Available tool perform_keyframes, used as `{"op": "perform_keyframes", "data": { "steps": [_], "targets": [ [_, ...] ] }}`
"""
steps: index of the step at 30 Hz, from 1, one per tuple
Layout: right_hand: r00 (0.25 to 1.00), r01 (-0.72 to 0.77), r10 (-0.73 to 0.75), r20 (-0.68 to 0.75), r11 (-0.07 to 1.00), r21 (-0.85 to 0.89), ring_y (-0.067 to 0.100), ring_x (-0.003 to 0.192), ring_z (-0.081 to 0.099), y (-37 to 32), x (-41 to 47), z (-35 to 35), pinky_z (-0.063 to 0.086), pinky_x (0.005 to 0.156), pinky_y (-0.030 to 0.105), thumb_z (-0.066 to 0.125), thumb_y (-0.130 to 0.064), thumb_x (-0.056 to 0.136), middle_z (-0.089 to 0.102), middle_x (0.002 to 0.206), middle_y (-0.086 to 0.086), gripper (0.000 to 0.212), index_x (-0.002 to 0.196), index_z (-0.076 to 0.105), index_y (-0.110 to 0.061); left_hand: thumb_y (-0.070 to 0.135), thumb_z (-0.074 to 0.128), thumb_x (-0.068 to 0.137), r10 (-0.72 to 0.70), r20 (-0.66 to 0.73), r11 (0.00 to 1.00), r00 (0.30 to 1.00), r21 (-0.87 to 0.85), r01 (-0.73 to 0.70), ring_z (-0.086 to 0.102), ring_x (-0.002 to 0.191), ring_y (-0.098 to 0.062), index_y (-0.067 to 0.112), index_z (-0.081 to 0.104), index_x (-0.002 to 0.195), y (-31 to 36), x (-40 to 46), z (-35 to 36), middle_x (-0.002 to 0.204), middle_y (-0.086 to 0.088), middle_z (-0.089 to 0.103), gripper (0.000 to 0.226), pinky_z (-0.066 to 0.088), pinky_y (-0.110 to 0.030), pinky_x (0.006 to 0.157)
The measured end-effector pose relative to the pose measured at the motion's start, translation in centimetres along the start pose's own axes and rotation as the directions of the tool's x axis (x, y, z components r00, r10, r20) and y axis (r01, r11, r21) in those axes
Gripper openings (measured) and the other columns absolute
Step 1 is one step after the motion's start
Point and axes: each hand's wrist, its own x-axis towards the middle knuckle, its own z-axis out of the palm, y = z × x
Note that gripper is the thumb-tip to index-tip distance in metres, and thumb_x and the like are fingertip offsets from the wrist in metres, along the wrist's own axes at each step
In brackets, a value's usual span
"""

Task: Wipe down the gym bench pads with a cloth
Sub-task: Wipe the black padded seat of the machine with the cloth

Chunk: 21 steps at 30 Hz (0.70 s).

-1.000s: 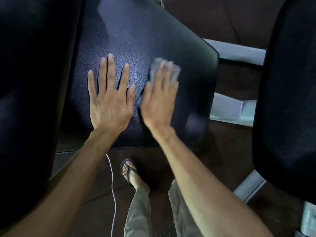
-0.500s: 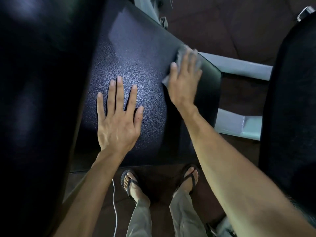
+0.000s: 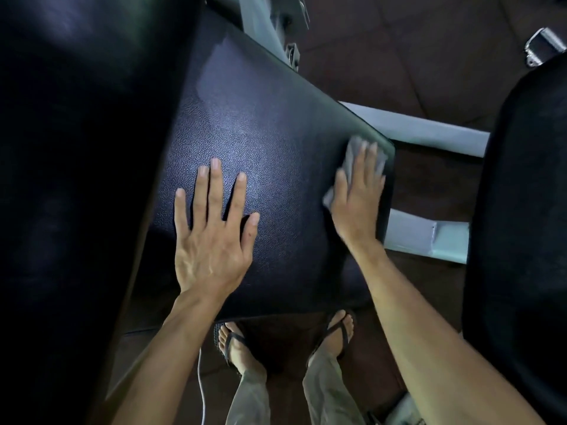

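- Dark brown floor tiles [image 3: 383, 50] and a pale grey metal frame [image 3: 423, 130] lie under a black textured vinyl bench pad [image 3: 276, 142], which fills the middle of the view.
- A small grey cloth [image 3: 356, 151] lies at the pad's right edge, near its far corner, flat under the right hand [image 3: 357, 197].
- Wiping looks mid-way: this pad is being worked; two other dark pads, left [image 3: 76, 179] and right [image 3: 521, 210], probably remain.
- Right hand's fingers lie straight, pressing the cloth down.
- Left hand [image 3: 211, 237] rests open and spread on the pad, bracing.
- Sandalled feet [image 3: 236, 348] stand below.
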Motion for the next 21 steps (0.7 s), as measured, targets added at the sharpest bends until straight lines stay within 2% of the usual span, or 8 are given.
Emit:
{"op": "perform_keyframes", "data": {
  "steps": [2, 3, 5, 7, 10, 15, 18, 21],
  "targets": [
    [0.995, -0.074, 0.076, -0.058, 0.997, 0.037, 0.03, 0.156, 0.006, -3.9, 4.8, 0.3, 0.01, 0.123, 0.057, 0.023, -0.044, 0.1, 0.014, 0.168, 0.008, 0.067, 0.159, 0.019, -0.014, 0.048, 0.015, 0.107, 0.001, -0.001, 1.0, 1.0, -0.006, -0.001, 0.006, 0.157, -0.028, 0.024, 0.017, 0.161, 0.0, 0.0, 0.1, 0.169, -0.013, 0.005, 0.059, 0.001, -0.05, 0.124],
    [0.997, -0.025, 0.026, -0.067, 1.0, 0.012, 0.032, 0.155, 0.01, -5.7, 5.8, 0.7, 0.013, 0.122, 0.058, 0.023, -0.044, 0.1, 0.019, 0.166, 0.01, 0.066, 0.159, 0.023, -0.015, 0.049, 0.015, 0.107, 0.0, -0.001, 1.0, 1.0, -0.012, 0.0, 0.006, 0.157, -0.028, 0.024, 0.017, 0.161, 0.0, 0.1, 0.1, 0.169, -0.013, 0.005, 0.059, 0.001, -0.05, 0.124],
    [0.978, 0.206, -0.207, -0.017, 0.978, -0.041, 0.037, 0.154, 0.011, -8.5, 4.7, 1.6, 0.013, 0.123, 0.058, 0.027, -0.04, 0.103, 0.019, 0.166, 0.011, 0.061, 0.158, 0.025, -0.016, 0.048, 0.016, 0.107, -0.006, -0.009, 1.0, 1.0, -0.024, 0.006, 0.006, 0.157, -0.028, 0.024, 0.017, 0.161, 0.1, 0.1, 0.0, 0.169, -0.012, 0.005, 0.059, 0.003, -0.051, 0.124],
    [0.906, 0.421, -0.417, 0.073, 0.907, -0.033, 0.033, 0.156, 0.004, -8.7, 0.5, 1.8, 0.009, 0.123, 0.053, 0.03, -0.035, 0.105, 0.014, 0.168, 0.007, 0.057, 0.159, 0.023, -0.018, 0.047, 0.017, 0.107, -0.011, -0.012, 1.0, 1.0, -0.025, 0.011, 0.006, 0.157, -0.027, 0.023, 0.018, 0.161, 0.1, 0.1, -0.1, 0.169, -0.012, 0.005, 0.058, 0.004, -0.051, 0.125],
    [0.836, 0.528, -0.513, 0.196, 0.849, -0.028, 0.019, 0.157, 0.001, -4.4, -6.6, 1.4, 0.007, 0.127, 0.046, 0.029, -0.036, 0.107, 0.008, 0.169, -0.001, 0.055, 0.16, 0.018, -0.024, 0.046, 0.017, 0.107, -0.008, -0.013, 0.999, 1.0, -0.033, 0.008, 0.006, 0.157, -0.027, 0.023, 0.019, 0.161, -0.1, 0.1, -0.2, 0.169, -0.012, 0.006, 0.058, 0.002, -0.05, 0.125],
    [0.955, 0.251, -0.227, 0.193, 0.962, -0.111, 0.014, 0.156, -0.003, 3.9, -11.8, -0.1, 0.011, 0.125, 0.055, 0.013, -0.049, 0.106, -0.005, 0.168, -0.008, 0.058, 0.159, -0.001, -0.031, 0.047, 0.017, 0.107, -0.01, -0.008, 0.999, 1.0, -0.035, 0.009, 0.007, 0.157, -0.027, 0.023, 0.02, 0.16, -0.1, 0.1, -0.2, 0.169, -0.012, 0.006, 0.059, 0.002, -0.05, 0.125],
    [0.992, 0.079, -0.074, 0.105, 0.996, -0.044, 0.014, 0.155, -0.012, 1.6, -7.0, 0.0, 0.005, 0.126, 0.054, 0.018, -0.048, 0.103, -0.007, 0.168, -0.004, 0.062, 0.159, 0.002, -0.025, 0.048, 0.016, 0.107, -0.005, -0.009, 0.999, 1.0, -0.033, 0.005, 0.007, 0.157, -0.028, 0.023, 0.02, 0.16, -0.2, 0.0, -0.1, 0.169, -0.013, 0.006, 0.059, 0.002, -0.051, 0.124],
    [0.996, 0.091, -0.092, 0.014, 0.996, 0.002, 0.024, 0.156, -0.005, -3.4, -2.6, 1.1, 0.004, 0.126, 0.053, 0.024, -0.046, 0.104, 0.002, 0.169, 0.004, 0.063, 0.16, 0.01, -0.02, 0.048, 0.017, 0.107, 0.001, -0.015, 1.0, 1.0, -0.023, -0.001, 0.007, 0.157, -0.029, 0.023, 0.018, 0.16, -0.1, 0.0, -0.1, 0.169, -0.014, 0.006, 0.059, 0.003, -0.051, 0.124]
  ]
}}
